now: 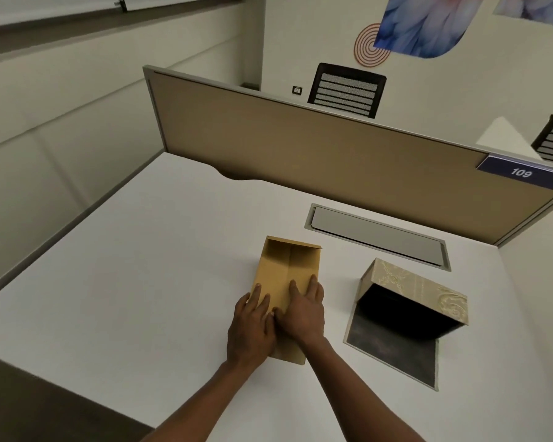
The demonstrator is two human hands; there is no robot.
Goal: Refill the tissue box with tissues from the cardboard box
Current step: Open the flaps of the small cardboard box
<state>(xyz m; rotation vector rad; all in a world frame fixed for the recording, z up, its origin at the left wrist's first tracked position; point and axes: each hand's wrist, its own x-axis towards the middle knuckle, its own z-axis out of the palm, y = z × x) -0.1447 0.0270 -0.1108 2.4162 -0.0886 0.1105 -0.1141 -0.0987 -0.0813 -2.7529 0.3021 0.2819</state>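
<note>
A plain brown cardboard box (284, 266) lies flat on the white desk (141, 266), its top flaps closed along a centre seam. My left hand (251, 330) and my right hand (304, 311) rest side by side on its near end, fingers spread flat on the flaps. To the right stands the patterned beige tissue box (422, 285), hinged open, with its dark base panel lying on the desk and a dark, empty-looking inside. No tissues are visible.
A grey cable-tray lid (377, 237) is set into the desk behind the boxes. A tan partition (300, 148) with a blue "109" label (522, 172) closes the far edge. Black chairs (347, 90) stand beyond it.
</note>
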